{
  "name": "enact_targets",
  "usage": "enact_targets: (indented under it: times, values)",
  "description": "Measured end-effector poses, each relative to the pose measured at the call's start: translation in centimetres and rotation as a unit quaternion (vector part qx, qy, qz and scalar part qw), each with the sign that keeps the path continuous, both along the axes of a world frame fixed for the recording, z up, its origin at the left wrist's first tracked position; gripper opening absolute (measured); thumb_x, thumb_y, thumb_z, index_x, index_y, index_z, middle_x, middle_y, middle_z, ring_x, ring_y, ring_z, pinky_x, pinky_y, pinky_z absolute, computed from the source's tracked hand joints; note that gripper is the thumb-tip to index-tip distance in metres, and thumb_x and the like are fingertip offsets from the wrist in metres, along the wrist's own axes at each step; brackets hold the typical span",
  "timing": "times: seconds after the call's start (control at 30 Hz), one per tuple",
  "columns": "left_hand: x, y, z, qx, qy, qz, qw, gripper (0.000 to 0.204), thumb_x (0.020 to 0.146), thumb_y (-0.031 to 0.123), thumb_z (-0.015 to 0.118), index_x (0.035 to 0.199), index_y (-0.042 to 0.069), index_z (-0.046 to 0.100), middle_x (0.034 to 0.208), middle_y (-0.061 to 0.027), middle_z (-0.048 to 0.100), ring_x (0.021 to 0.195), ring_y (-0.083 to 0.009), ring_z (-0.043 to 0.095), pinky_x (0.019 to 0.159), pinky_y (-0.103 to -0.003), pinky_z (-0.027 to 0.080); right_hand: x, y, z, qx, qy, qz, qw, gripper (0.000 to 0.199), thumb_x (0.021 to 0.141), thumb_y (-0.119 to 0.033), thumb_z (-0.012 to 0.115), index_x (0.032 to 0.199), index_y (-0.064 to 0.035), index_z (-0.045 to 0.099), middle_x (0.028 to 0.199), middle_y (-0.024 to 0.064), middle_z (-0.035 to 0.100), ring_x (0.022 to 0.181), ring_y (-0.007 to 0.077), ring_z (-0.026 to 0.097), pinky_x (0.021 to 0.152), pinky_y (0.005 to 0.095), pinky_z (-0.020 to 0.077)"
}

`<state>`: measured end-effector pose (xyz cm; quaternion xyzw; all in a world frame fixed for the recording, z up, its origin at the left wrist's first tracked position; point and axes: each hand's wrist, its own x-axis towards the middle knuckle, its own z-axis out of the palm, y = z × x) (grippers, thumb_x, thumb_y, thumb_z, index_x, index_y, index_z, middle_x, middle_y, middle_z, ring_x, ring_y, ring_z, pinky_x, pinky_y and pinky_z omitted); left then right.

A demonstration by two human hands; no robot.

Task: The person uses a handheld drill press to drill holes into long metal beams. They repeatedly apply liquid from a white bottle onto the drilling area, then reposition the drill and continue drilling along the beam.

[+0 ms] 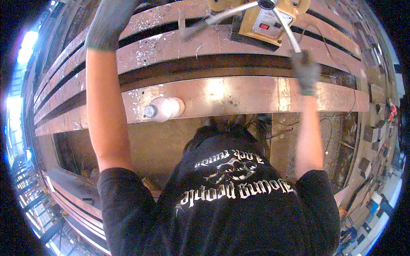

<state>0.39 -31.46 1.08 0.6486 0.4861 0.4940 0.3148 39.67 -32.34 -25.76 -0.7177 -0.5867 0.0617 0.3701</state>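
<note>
Gripping the spoked handle [286, 29] near one tip, seemingly for leverage, the right hand [306, 71] reaches the yellow machine [253, 30] standing on the steel beams [215, 42]; whether the left hand [110, 24] holds anything, I cannot tell.

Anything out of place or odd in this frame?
One thing: a plastic bottle is close to the front edge of the nearest steel beam, a slightly odd, knock-prone spot beside work at the yellow machine. Whether it stands or lies is unclear. No spill shows.
</note>
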Motion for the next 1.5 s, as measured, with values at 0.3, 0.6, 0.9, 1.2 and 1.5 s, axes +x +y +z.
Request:
enact_targets:
  times: [0.3, 0.6, 0.9, 1.2, 1.5]
  values:
    - [-16.9, -5.3, -14.5, -0.132, -0.016, 0.101, 0.986, 0.044, 0.110, 0.036, 0.049, 0.139, 0.004, 0.059, 0.114, -0.0109, 0.073, 0.099, -0.0171, 0.068, 0.090, -0.031, 0.054, -11.3, 1.2, -5.6, -0.103, 0.270, 0.096, 0.952, 0.036, 0.099, -0.042, 0.069, 0.091, -0.0065, 0.071, 0.071, -0.0040, 0.058, 0.062, 0.0091, 0.048, 0.057, 0.0294, 0.0415]
    - [-17.6, -15.5, -26.8, -0.189, -0.153, -0.099, 0.965, 0.114, 0.069, 0.041, 0.093, 0.158, 0.002, 0.033, 0.155, -0.0153, 0.049, 0.143, -0.0310, 0.047, 0.120, -0.043, 0.037, -0.7, -2.0, 21.8, -0.271, -0.292, -0.009, 0.917, 0.050, 0.092, -0.048, 0.073, 0.112, -0.0020, 0.073, 0.100, 0.0088, 0.074, 0.096, 0.0237, 0.069, 0.085, 0.0356, 0.0536]
    - [-12.1, -15.7, -27.6, -0.251, 0.017, -0.043, 0.967, 0.098, 0.066, 0.022, 0.098, 0.147, 0.005, 0.046, 0.132, -0.0119, 0.064, 0.125, -0.0229, 0.061, 0.106, -0.039, 0.050, -25.3, 3.7, 33.1, -0.021, 0.037, 0.271, 0.962, 0.054, 0.103, -0.048, 0.057, 0.122, 0.0005, 0.071, 0.116, 0.0164, 0.074, 0.106, 0.0284, 0.070, 0.093, 0.0393, 0.0534]
    - [-9.5, -14.2, -30.8, -0.293, -0.280, -0.044, 0.913, 0.082, 0.075, 0.022, 0.090, 0.144, 0.004, 0.049, 0.128, -0.0114, 0.066, 0.115, -0.0227, 0.065, 0.100, -0.039, 0.052, -31.1, 8.2, 32.4, -0.237, -0.297, 0.392, 0.838, 0.063, 0.100, -0.054, 0.058, 0.128, 0.0023, 0.070, 0.120, 0.0202, 0.073, 0.112, 0.0266, 0.069, 0.102, 0.0383, 0.0518]
    - [-3.7, -11.2, -32.3, -0.356, -0.302, -0.094, 0.880, 0.078, 0.088, 0.038, 0.077, 0.146, -0.002, 0.043, 0.127, -0.0160, 0.063, 0.114, -0.0244, 0.064, 0.098, -0.039, 0.053, -33.5, 6.3, 34.1, -0.274, -0.486, 0.291, 0.777, 0.063, 0.095, -0.063, 0.056, 0.123, -0.0101, 0.076, 0.116, 0.0105, 0.077, 0.103, 0.0239, 0.073, 0.089, 0.0370, 0.0564]
